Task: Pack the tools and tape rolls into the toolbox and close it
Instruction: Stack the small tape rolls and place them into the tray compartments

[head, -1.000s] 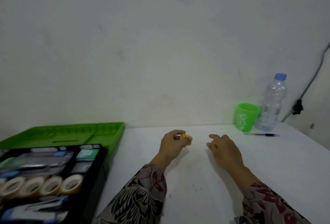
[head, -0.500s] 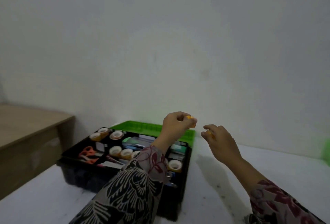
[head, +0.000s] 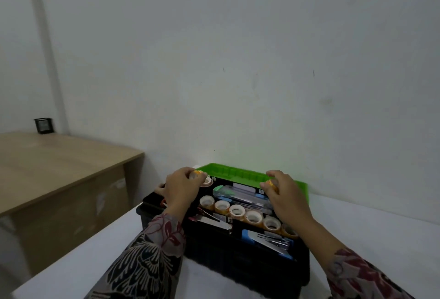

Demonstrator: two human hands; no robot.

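– Toolbox [head: 238, 263], where?
– On the white table [head: 107, 258]. It is black, with its green lid [head: 240, 175] open behind it, by the wall.
– Hands?
– Both are over the open box. The left hand [head: 182, 189] pinches a small orange piece [head: 198, 175] at the far left corner. The right hand [head: 284, 195] pinches a second orange piece [head: 272, 183] near the lid.
– Tape?
– 6 rolls [head: 237, 210] in a slanted row inside, between the hands. Metal tools [head: 273, 242] lie in the near compartment.
– Around it?
– A wooden table [head: 59, 163] on the left, with a black mesh cup [head: 42, 125] on it.
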